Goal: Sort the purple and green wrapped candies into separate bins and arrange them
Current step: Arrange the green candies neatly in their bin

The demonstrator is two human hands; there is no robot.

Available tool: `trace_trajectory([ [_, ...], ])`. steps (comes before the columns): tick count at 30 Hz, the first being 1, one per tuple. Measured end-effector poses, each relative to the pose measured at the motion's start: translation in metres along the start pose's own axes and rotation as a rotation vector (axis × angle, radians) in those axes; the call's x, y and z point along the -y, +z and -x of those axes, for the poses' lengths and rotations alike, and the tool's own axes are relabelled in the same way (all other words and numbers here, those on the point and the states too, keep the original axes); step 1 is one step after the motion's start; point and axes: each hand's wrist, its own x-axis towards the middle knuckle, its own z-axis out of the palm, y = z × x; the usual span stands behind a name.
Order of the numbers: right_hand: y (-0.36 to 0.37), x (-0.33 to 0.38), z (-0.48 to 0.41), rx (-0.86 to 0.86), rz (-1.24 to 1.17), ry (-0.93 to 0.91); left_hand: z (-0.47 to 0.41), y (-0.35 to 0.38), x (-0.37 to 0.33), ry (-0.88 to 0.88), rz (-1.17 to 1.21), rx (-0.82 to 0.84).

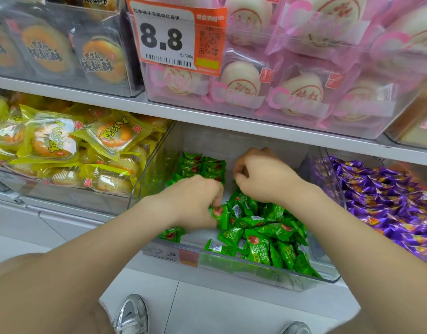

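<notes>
**Shop shelving, lower tier: green candy bin under both hands**

Shelving: a white shop shelf (207, 116) carries clear bins side by side. Pale tiled floor (231, 309) lies below, with your shoe (131, 314) at its foot. Pink-wrapped buns (280, 88) and a price tag (173, 37) sit on the tier above. Yellow-wrapped pastries (63, 141) fill the bin to the left.

Task items: green wrapped candies (258, 235) lie in a loose heap at the front right of the middle bin (231, 261). A tidy stacked block (202, 166) stands at its back left. Purple wrapped candies (388, 201) fill the bin to the right.

Hands: your left hand (195, 201) has its fingers clamped on one green candy (218, 212) at the heap's left edge. Your right hand (263, 179) has its fingers curled down over the back of the heap. Whether they hold anything is hidden.

Risks, as judged: the heap leans on the low front rim, so a wide sweep could tip candies onto the floor. Slick wrappers may slip from a light pinch. A careless wrist could knock the stacked block out of line.
</notes>
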Motion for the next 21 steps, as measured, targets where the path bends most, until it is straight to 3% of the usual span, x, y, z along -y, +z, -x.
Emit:
trace_trajectory([
  [4,-0.018,0.015,0.011,0.223,-0.278,-0.098,0.003,-0.011,0.007,-0.105,0.188,-0.273],
  [6,-0.016,0.017,0.013,0.246,-0.333,-0.14,0.005,-0.016,0.01,-0.116,0.231,-0.342],
  [13,-0.016,0.014,0.006,0.207,-0.329,-0.206,0.017,-0.035,0.014,-0.127,0.434,-0.248],
  [17,-0.007,0.017,-0.002,0.119,-0.206,-0.157,0.016,-0.026,0.02,-0.134,0.313,-0.309],
  [21,0.02,0.016,-0.01,0.032,-0.076,-0.051,0.01,-0.009,0.033,-0.212,0.177,-0.252],
])
